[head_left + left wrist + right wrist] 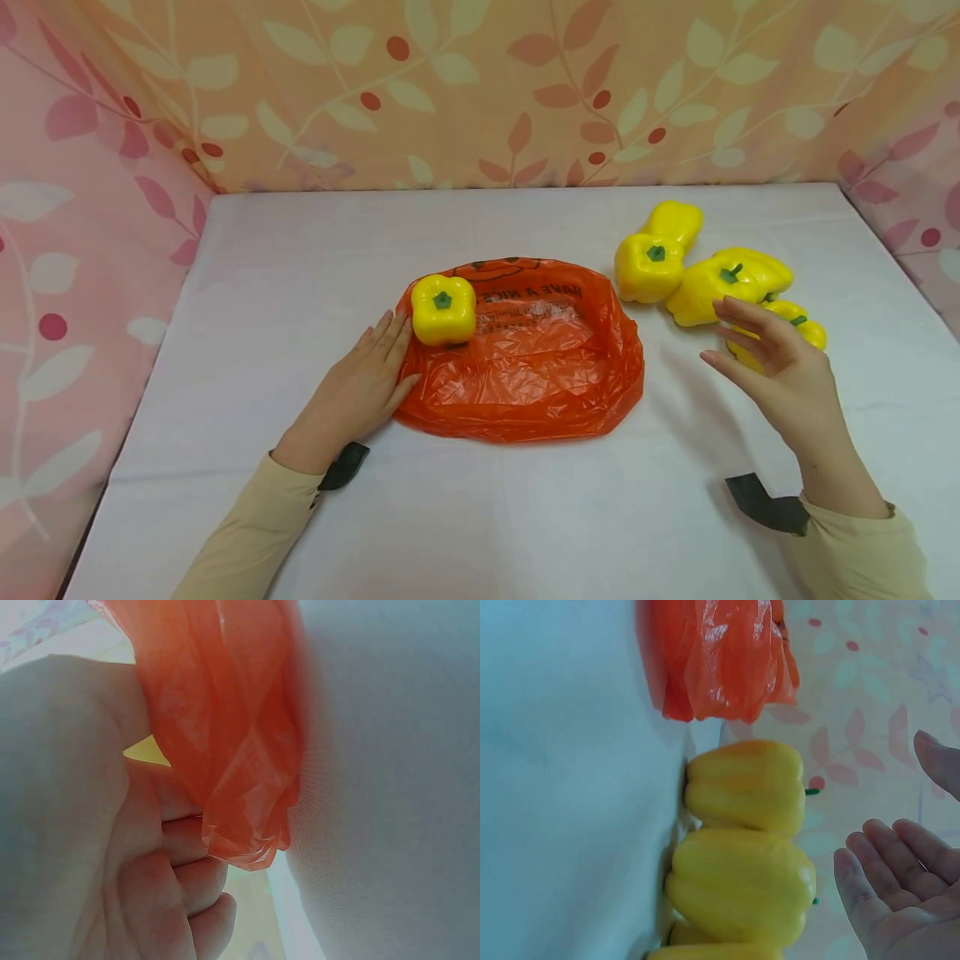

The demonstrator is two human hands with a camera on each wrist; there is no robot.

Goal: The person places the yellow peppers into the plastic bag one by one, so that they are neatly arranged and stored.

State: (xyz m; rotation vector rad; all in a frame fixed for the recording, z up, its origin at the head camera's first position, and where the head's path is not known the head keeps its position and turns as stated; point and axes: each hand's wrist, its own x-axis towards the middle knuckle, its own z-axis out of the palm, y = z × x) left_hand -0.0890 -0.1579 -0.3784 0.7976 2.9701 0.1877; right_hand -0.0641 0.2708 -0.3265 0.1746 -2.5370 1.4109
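Observation:
A red plastic bag (525, 375) with dark printing lies spread on the white table, its edges bunched up into a rim. One yellow bell pepper (444, 312) with a green stem sits at the bag's left end. Fingers extended, my left hand (360, 379) rests against the bag's left edge; the left wrist view shows the red plastic (225, 735) along those fingers. My right hand (787, 375) hovers over the right side with thumb and fingers spread, nothing between them. Beneath and beyond it are several yellow bell peppers (648, 267); the right wrist view shows a pepper (742, 885) beside that hand.
The peppers on the right stand close together, some overlapping in the head view. The white tablecloth (525, 517) spreads around the bag. Floral fabric (487, 100) hangs behind the table and at both sides. A black strap (765, 504) sticks out from the right wrist.

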